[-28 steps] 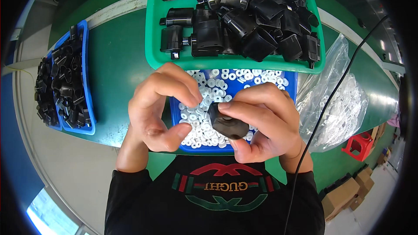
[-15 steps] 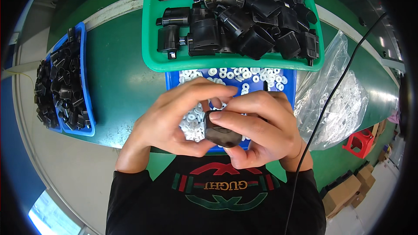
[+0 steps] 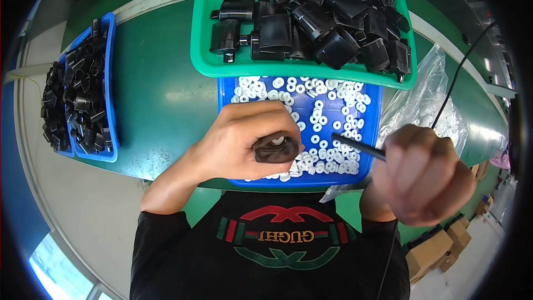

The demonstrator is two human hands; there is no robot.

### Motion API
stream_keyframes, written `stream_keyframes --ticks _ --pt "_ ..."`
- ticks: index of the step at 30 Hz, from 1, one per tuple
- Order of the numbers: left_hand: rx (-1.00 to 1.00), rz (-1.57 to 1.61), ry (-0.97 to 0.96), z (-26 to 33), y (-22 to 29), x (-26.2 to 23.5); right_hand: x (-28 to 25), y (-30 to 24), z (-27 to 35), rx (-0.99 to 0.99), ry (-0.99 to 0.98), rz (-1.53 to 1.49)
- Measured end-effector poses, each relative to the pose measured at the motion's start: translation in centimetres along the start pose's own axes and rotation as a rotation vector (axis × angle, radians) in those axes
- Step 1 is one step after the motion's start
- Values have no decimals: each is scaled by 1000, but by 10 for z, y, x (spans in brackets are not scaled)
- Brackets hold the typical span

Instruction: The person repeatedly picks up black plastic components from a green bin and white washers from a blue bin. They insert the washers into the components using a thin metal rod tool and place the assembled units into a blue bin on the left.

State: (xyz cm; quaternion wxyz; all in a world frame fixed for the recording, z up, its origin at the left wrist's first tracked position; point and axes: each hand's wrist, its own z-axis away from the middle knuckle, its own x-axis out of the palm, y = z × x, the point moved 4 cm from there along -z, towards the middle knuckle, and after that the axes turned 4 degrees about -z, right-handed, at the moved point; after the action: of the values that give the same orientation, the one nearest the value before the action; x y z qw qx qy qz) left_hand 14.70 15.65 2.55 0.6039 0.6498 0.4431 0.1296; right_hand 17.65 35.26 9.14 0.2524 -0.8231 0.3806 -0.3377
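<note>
The left hand (image 3: 244, 141) is in the middle of the frame. Its fingers are curled tight around a black cup (image 3: 266, 153). The cup's end points up at the camera, and a small pale round thing (image 3: 277, 140) shows in it.

The right hand (image 3: 425, 172) is at the right of the frame, a bit blurry. Its fingers are bunched in a fist around a thin dark stick (image 3: 358, 145). The stick tips up to the left, and its end is over the right part of a blue tray (image 3: 375, 116). I can't tell if it touches anything there.

Lots of little white rings (image 3: 255, 86) lie in the blue tray, under and behind the left hand. At the top, a green tray (image 3: 300, 70) hides the blue tray's back edge. It is piled with more black cups (image 3: 275, 32).

At the left of the frame, a blue bin (image 3: 112, 105) is full of small black pieces (image 3: 83, 103). A clear bag (image 3: 413, 100) sits at the right, just behind the right hand.

At the bottom, the black shirt (image 3: 189, 261) has gold letters (image 3: 286, 236) on it, upside down, with red and green shapes around them.
</note>
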Motion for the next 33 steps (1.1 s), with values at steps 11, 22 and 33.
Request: stream_keyframes --ticks 11,22,33 --pt "61 -123 20 5 -6 7 36 23 -7 144 -75 45" --pt "84 -80 7 5 -5 6 43 35 -4 150 -79 92" --pt "145 -215 42 8 -3 6 55 56 2 116 -93 91"
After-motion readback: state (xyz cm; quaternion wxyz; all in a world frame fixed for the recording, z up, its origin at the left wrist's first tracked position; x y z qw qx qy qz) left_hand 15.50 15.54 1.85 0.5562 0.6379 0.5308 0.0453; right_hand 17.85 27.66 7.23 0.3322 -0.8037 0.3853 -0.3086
